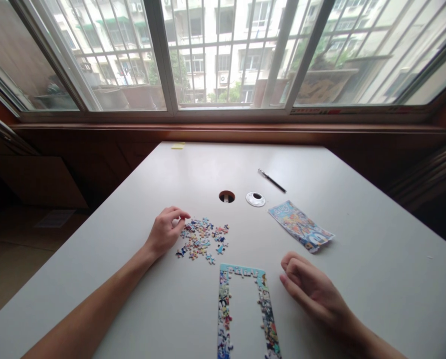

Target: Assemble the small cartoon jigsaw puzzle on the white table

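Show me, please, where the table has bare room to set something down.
The white table is bare between the yellow note and the hole, and from the pen to the table's right edge. The puzzle border also encloses bare tabletop. It is crowded at the loose pieces, with the left hand beside them; their gap to the border is narrow.

Single head-worn view, close above a white table (208, 167), looking forward and down, facing a window (225, 55)

Scattered puzzle pieces (199, 244) near hollow border (223, 305)
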Demonstrator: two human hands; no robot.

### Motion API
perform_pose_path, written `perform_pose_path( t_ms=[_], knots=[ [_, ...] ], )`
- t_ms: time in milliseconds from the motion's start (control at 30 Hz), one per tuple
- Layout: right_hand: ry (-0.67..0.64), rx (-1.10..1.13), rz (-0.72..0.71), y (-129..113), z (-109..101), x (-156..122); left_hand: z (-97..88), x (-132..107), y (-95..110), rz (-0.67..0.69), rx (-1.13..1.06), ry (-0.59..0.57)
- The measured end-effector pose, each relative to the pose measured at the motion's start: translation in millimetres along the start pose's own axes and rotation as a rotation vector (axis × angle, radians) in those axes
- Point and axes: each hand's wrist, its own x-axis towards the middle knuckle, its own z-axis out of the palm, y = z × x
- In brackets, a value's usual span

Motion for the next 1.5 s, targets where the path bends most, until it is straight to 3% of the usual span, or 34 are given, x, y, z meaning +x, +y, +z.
perform_pose_path(
  t_ms=[200, 500, 667, 767, 900, 1067, 1167, 1267, 1400, 1500],
  knots=[
    [0.008, -0.126, 0.032, 6.4, -0.3, -5.5, 2.1, -0.1, 2.3, 0.019, 0.001, -0.024],
    [0.001, -0.188, 0.030, 4.6, 2.3, -4.1, 2.3, 0.2, 5.8, 0.109, 0.198, -0.048],
    [0.007, -0.194, 0.029, 1.0, 3.9, 0.0, 7.5, 7.3, 22.2, 0.107, 0.393, -0.043],
    [0.009, -0.198, 0.031, -0.5, 4.1, 1.0, 12.8, 15.5, 31.9, 0.111, 0.439, -0.098],
    [0.008, -0.209, 0.028, -1.7, 4.2, 1.0, 13.8, 28.7, 35.5, -0.008, 0.291, -0.178],
    [-0.006, -0.200, 0.011, -2.1, 3.8, 1.3, -11.6, 36.9, 37.8, -0.058, 0.021, -0.315],
    [-0.009, -0.186, 0.004, -1.0, 3.3, 1.4, -24.3, 21.1, 45.6, -0.142, -0.348, -0.381],
    [-0.010, -0.177, -0.006, -1.1, 2.4, 0.1, -17.1, -13.4, 58.9, -0.183, -0.590, -0.380],
    [0.016, -0.225, -0.109, -15.9, 3.6, 0.2, 9.1, -59.1, 76.5, -0.060, -0.624, -0.368],
    [-0.088, -0.260, -0.231, -42.0, 13.1, 8.3, 21.4, -75.0, 83.2, 0.069, -0.559, -0.357]
  ],
)
